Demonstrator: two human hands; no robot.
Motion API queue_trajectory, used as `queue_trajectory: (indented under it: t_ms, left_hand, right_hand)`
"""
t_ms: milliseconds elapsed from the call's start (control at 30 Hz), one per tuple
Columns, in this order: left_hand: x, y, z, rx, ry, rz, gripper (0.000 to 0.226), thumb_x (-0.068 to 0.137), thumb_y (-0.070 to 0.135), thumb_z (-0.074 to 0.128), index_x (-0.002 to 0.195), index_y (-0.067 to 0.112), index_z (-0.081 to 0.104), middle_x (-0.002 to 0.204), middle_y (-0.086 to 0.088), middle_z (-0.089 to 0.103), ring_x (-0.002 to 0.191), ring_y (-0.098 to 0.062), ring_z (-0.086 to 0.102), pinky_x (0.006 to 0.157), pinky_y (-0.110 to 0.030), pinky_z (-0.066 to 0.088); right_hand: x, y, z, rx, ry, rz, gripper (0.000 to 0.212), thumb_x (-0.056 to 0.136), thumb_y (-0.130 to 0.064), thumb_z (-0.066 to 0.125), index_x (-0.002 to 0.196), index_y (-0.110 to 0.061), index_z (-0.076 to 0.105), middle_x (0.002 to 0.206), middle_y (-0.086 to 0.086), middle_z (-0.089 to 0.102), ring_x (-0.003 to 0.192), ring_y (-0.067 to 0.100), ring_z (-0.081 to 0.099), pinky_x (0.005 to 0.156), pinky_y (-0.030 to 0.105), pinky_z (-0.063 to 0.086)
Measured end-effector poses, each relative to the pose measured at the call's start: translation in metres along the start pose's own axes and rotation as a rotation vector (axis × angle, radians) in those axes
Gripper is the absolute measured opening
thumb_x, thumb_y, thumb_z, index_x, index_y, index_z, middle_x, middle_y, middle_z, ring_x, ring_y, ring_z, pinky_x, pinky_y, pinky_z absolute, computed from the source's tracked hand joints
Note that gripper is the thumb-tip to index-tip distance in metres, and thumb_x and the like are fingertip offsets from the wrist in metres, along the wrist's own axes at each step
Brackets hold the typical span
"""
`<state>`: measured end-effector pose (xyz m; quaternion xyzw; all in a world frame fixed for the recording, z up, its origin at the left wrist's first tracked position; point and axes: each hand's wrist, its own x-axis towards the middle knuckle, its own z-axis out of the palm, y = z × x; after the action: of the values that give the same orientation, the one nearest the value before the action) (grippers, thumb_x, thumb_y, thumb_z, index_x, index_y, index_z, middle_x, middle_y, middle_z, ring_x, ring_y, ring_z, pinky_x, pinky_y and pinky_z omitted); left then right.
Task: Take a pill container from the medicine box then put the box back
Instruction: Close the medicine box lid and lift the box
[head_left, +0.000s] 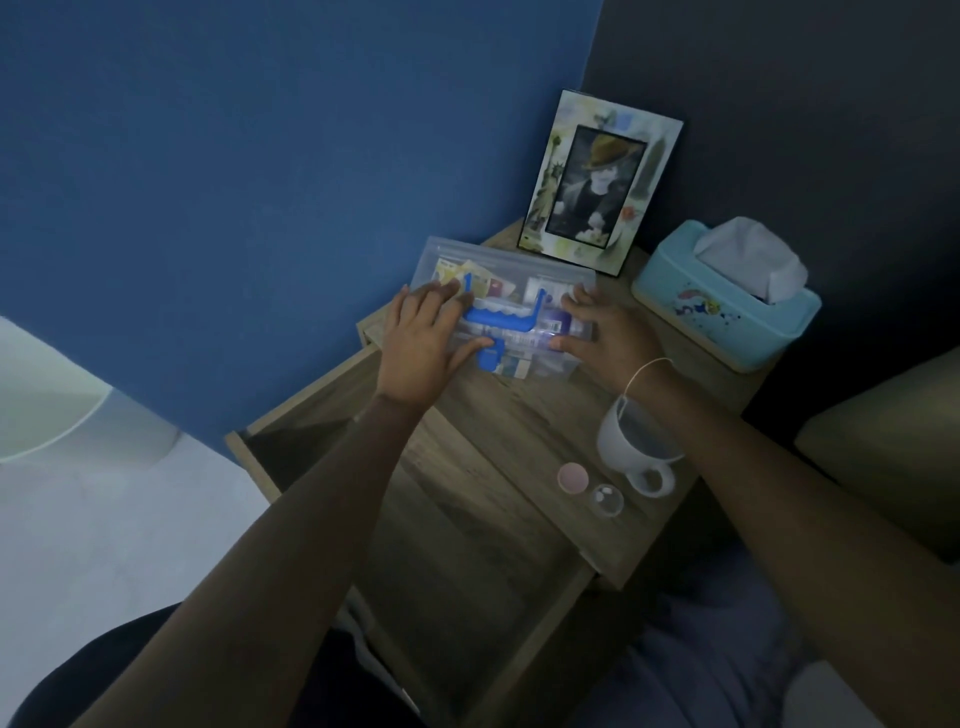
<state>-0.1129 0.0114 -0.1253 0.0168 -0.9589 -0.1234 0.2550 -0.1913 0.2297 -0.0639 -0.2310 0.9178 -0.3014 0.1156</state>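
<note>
Head cam: the clear medicine box (511, 291) sits on the tabletop (498, 441), lid shut. The left hand (423, 345) and right hand (605, 338) lie flat on its two ends, fingers spread, no grip yet. Best now: hold both ends, keep it level, lower it into the open drawer (457, 587) w/o tipping. The small pill container (607, 500) & its pink lid (573, 477) lie by the cup (636, 441), well apart from both hands.

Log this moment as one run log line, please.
stage: closing box | left hand + right hand: flat on medicine box | pill container: out, by mug | drawer: open
</note>
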Motion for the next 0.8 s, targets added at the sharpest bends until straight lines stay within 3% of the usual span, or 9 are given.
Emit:
queue_trajectory:
  t_ms: [300, 500, 633, 800]
  left_hand:
    - [-0.001, 0.007, 0.002, 0.080, -0.007, -0.027, 0.057, 0.088, 0.057, 0.047, 0.125, 0.014, 0.053, 0.126, -0.009, 0.060, 0.120, -0.027, 0.053, 0.111, -0.051, 0.034]
    - [-0.006, 0.001, 0.006, 0.152, -0.089, 0.018, 0.084, 0.075, 0.072, 0.053, 0.133, 0.012, 0.044, 0.135, -0.011, 0.053, 0.129, -0.029, 0.046, 0.114, -0.056, 0.027]
    - [-0.004, 0.006, 0.009, 0.154, -0.023, -0.022, 0.072, 0.074, 0.060, 0.062, 0.127, 0.012, 0.051, 0.127, -0.011, 0.058, 0.122, -0.030, 0.052, 0.112, -0.055, 0.031]
    - [-0.003, 0.004, 0.009, 0.193, -0.001, 0.014, 0.070, 0.075, 0.064, 0.058, 0.123, 0.014, 0.051, 0.121, -0.009, 0.060, 0.115, -0.029, 0.055, 0.106, -0.053, 0.038]
  right_hand:
    - [0.002, 0.000, -0.004, -0.009, 0.002, -0.016, 0.065, 0.082, -0.020, 0.073, 0.139, -0.006, 0.045, 0.154, 0.010, 0.035, 0.145, 0.017, 0.026, 0.116, 0.027, 0.016]
    - [0.002, 0.001, -0.003, 0.006, 0.003, -0.011, 0.065, 0.083, -0.019, 0.072, 0.140, -0.007, 0.044, 0.154, 0.009, 0.034, 0.146, 0.018, 0.024, 0.119, 0.032, 0.017]
    - [0.003, 0.005, 0.000, -0.014, 0.020, -0.015, 0.064, 0.083, -0.022, 0.072, 0.139, -0.009, 0.045, 0.154, 0.008, 0.035, 0.145, 0.017, 0.025, 0.118, 0.032, 0.018]
    - [0.004, 0.009, 0.002, 0.008, 0.023, -0.024, 0.066, 0.083, -0.025, 0.073, 0.140, -0.008, 0.045, 0.154, 0.008, 0.035, 0.146, 0.018, 0.024, 0.119, 0.033, 0.019]
